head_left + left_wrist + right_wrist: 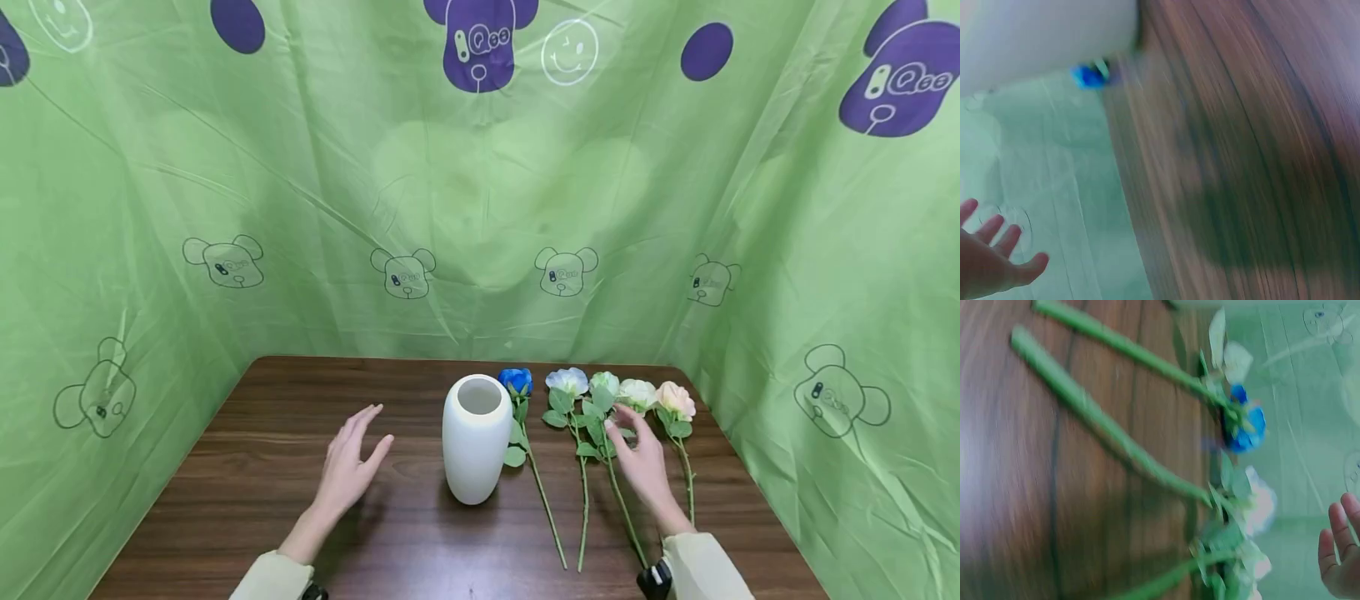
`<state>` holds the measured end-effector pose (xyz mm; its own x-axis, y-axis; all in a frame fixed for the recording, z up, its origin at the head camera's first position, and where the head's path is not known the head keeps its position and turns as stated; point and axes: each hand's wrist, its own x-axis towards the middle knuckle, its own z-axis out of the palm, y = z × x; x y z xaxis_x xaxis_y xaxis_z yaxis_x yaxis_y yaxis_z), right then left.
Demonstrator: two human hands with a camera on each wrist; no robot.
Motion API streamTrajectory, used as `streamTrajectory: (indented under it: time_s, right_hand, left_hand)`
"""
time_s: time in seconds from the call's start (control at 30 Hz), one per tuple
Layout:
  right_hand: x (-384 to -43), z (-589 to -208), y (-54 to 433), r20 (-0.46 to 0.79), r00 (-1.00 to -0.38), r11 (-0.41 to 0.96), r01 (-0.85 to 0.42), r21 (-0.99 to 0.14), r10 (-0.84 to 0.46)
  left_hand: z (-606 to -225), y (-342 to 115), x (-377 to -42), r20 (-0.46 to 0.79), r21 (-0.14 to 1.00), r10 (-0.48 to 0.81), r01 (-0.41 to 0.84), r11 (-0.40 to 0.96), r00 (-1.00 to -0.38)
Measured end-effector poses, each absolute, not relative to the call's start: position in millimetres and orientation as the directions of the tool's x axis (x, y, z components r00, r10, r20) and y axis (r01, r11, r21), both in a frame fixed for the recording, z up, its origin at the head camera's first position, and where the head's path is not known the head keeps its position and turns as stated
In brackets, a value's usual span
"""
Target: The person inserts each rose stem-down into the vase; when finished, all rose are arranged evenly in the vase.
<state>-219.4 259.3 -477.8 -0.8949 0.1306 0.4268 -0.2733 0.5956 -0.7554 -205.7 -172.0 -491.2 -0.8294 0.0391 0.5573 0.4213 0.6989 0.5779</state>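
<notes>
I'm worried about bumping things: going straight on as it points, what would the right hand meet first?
Probably the middle flower of the five, just ahead of the right hand; the height is hard to judge, so it might pass above.

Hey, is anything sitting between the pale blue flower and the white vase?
Yes, the bright blue flower. It lies on the table between the pale blue flower and the vase, close to the vase's right side. It lies low, so lifting over it would probably work. Nothing visible covers the vase's top.
</notes>
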Motion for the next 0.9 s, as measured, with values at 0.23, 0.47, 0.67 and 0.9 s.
streamTrajectory:
  time_s: [0.23,0.47,0.67,0.9]
  right_hand:
    - [-224.4,-498.4,222.8,0.217,-0.958,0.402,-0.126,-0.907,0.189]
    - [-228.5,-523.4,196.0,0.093,-0.988,0.355,-0.044,-0.934,0.122]
    - [-231.4,-537.1,183.4,-0.001,-0.997,0.35,0.029,-0.936,0.081]
    - [-233.0,-546.1,174.0,-0.013,-0.999,0.391,0.025,-0.92,0.034]
  left_hand:
    - [-482.2,-132.8,-197.5,0.372,0.863,0.001,0.347,0.368,-0.928]
    - [-450.4,-99.9,-182.3,0.197,0.95,0.113,0.218,0.221,-0.974]
    - [-428.7,-89.3,-174.9,0.089,0.984,0.167,0.112,0.135,-0.982]
    - [-443.4,-89.1,-185.2,-0.021,0.998,0.165,-0.011,0.063,-0.986]
